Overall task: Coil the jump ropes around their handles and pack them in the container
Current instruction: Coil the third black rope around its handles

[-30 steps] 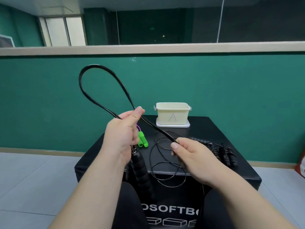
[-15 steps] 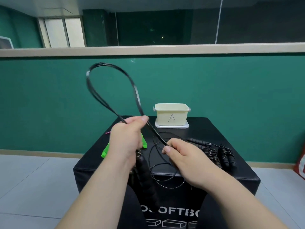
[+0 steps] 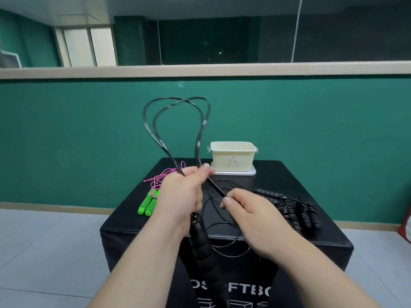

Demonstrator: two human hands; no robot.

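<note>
**Black jump rope looped above the table**

Left hand clamps its fingers on the loops' base, handle hanging below; right hand pinches the trailing cord. Cream container stands at the table's far edge.

Black rope in both hands

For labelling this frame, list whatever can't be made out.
Head view:
- Container contents: hidden by its front wall.
- Rope loop: motion-blurred, strand count unclear.
- Box lettering: partly covered by forearms.
- Red object: cut off by right edge.
</note>
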